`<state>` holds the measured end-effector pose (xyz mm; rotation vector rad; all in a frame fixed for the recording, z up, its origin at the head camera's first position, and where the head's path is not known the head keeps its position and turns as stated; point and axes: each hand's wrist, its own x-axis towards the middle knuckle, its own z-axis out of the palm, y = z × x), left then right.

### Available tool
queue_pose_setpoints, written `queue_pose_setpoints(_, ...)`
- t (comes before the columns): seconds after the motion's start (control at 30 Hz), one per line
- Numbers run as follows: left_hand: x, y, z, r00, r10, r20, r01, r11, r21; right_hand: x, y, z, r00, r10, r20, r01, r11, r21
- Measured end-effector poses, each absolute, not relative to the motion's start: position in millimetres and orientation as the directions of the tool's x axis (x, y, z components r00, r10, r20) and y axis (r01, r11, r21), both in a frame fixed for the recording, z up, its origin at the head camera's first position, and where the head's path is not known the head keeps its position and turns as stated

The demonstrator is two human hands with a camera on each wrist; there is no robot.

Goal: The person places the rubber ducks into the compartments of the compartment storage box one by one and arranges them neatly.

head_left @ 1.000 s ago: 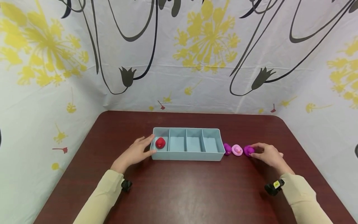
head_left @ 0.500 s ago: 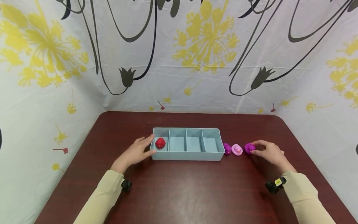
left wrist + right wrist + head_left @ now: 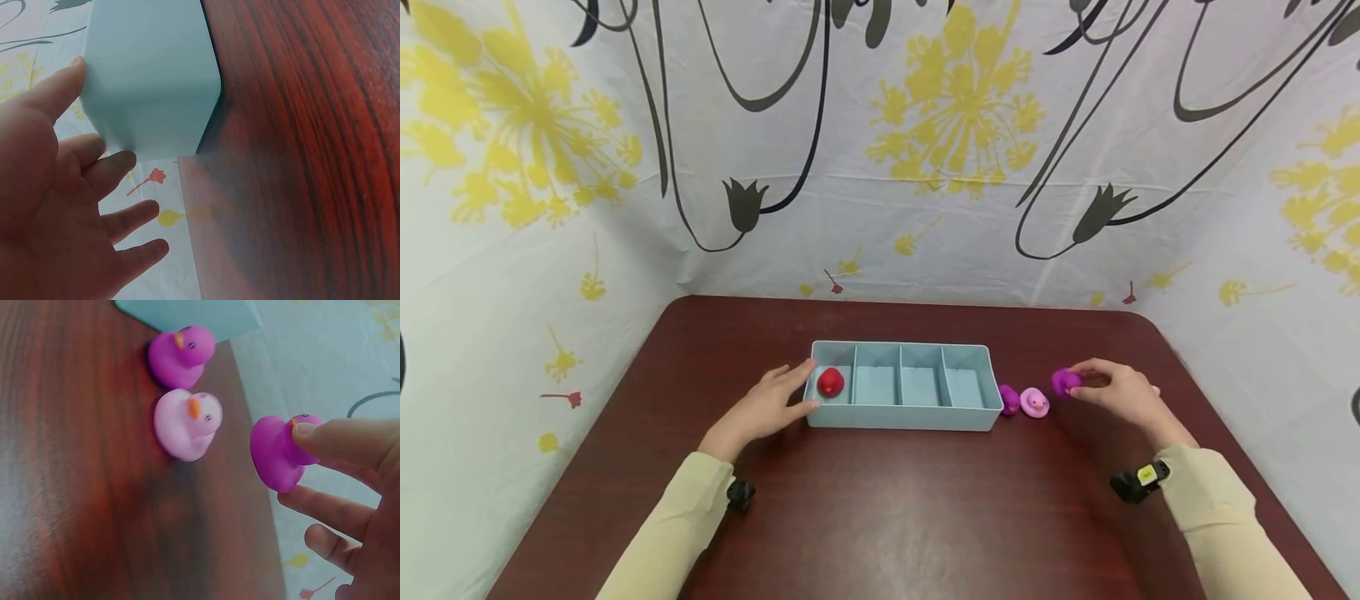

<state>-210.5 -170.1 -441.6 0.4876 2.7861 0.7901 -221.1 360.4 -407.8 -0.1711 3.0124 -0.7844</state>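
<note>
My right hand (image 3: 1127, 402) pinches a purple duck (image 3: 1065, 382) between thumb and fingers; in the right wrist view the held duck (image 3: 275, 453) hangs above the table. A pink duck (image 3: 1034, 402) and another purple duck (image 3: 1009, 400) sit side by side at the right end of a light blue box (image 3: 902, 418). The box has a row of compartments, with a red duck (image 3: 831, 382) in the leftmost. My left hand (image 3: 763, 410) touches the box's left end with relaxed, spread fingers. The left wrist view shows the fingertips against the box (image 3: 150, 81).
The dark red table (image 3: 880, 517) holds the box near its middle. Patterned white cloth (image 3: 850, 217) hangs behind the table and along both sides. In the right wrist view, a corner of the box (image 3: 206, 319) stands beyond the two resting ducks.
The right hand has raised the pinched purple duck, moving it up in the head view, away from the pink one. The left hand still touches the box, which has not moved.
</note>
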Motion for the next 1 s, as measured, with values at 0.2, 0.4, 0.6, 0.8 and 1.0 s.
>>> queue_pose_setpoints(0.2, -210, -171, -440, -0.925, 0.369, -0.09, 0.268, 0.8, 0.537, -223, 352, -395, -0.991, -0.135, 0.014, -0.125, 0.866, -0.484)
queue_pose_setpoints(0.4, -209, -171, -441, -0.923, 0.376, -0.078, 0.276, 0.79, 0.547, -226, 343, -391, -0.989, -0.149, 0.007, -0.134, 0.863, -0.487)
queue_pose_setpoints(0.6, -210, -171, -443, -0.926, 0.368, -0.083, 0.269, 0.798, 0.539, -230, 331, -385, -0.984, -0.179, 0.008, -0.158, 0.848, -0.506)
queue_pose_setpoints(0.8, -210, -171, -442, -0.924, 0.375, -0.076, 0.278, 0.794, 0.54, -235, 317, -379, -0.978, -0.207, 0.03, -0.194, 0.848, -0.492)
queue_pose_setpoints(1.0, -208, -170, -442, -0.924, 0.374, -0.078, 0.275, 0.792, 0.545, -238, 302, -375, -0.971, -0.235, 0.045, -0.226, 0.838, -0.496)
